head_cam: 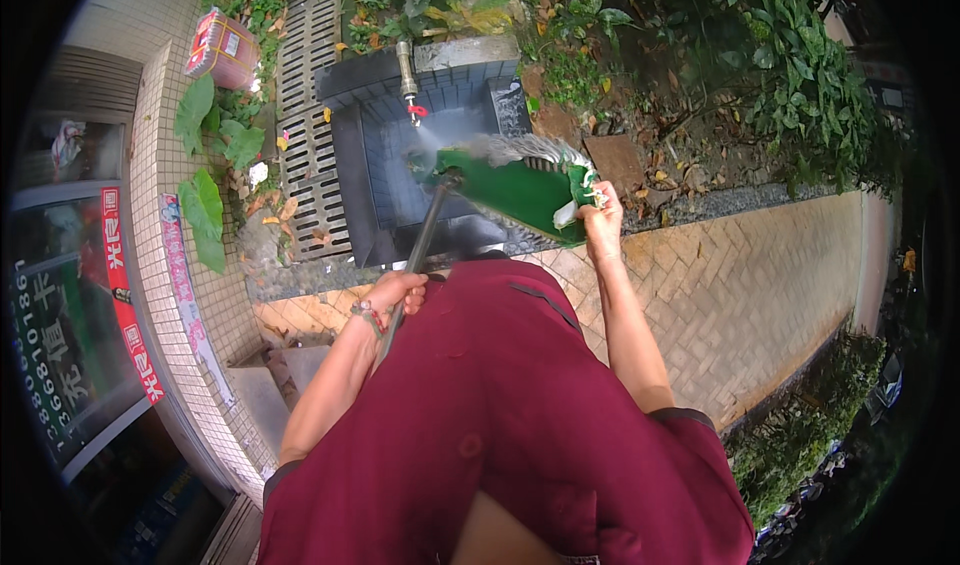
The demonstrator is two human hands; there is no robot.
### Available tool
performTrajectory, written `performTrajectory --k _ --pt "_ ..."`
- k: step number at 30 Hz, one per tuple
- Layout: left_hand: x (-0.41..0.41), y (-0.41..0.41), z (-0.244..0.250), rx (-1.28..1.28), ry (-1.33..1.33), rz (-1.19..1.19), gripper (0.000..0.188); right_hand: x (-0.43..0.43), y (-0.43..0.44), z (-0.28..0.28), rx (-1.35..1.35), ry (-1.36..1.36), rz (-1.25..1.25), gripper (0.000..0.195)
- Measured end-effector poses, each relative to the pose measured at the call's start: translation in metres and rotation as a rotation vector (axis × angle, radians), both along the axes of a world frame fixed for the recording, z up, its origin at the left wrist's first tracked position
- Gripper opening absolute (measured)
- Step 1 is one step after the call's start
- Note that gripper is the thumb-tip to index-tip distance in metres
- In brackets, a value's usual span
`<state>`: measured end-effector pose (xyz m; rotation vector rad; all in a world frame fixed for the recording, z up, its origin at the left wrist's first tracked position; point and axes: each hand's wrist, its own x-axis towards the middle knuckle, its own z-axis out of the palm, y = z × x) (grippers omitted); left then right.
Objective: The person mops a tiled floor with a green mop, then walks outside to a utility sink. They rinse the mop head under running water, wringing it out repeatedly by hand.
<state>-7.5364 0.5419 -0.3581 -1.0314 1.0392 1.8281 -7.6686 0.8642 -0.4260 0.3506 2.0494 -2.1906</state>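
A flat mop head with a green backing (510, 193) and grey string fringe (525, 147) is tilted over a dark tiled outdoor sink (360, 182). My left hand (396, 295), with a beaded bracelet at the wrist, is wrapped around the metal mop pole (429, 227). At the head's right end, my right hand (602, 220) grips the green edge, near a white patch. Water sprays from a metal tap (407, 77) with a red handle (417, 111) onto the head's left end. The fringe's underside is mostly hidden.
A slotted drain grating (311, 114) runs left of the sink. A wrapped pink bundle (223, 51) stands by the tiled wall (172, 137). Planted soil with leaves (652, 99) lies beyond. Brick paving (720, 287) stretches to the right, and a glass shopfront (67, 325) bearing writing is at left.
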Motion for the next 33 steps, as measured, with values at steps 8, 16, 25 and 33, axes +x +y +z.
performTrajectory --k 8,16,25,33 --pt "-0.014 -0.018 -0.050 0.026 -0.073 0.161 0.018 0.020 -0.058 -0.035 0.049 -0.051 0.044 0.030" --pt "0.003 0.005 0.002 -0.123 0.026 -0.162 0.015 -0.007 0.014 0.025 0.075 -0.101 -0.030 0.034" --pt "0.011 -0.012 0.001 0.019 0.002 -0.203 0.016 0.003 -0.063 0.079 0.182 -0.075 -0.062 0.030" --pt "0.043 -0.049 -0.001 -0.010 0.143 -0.235 0.017 0.043 -0.090 0.094 0.190 -0.063 -0.006 0.032"
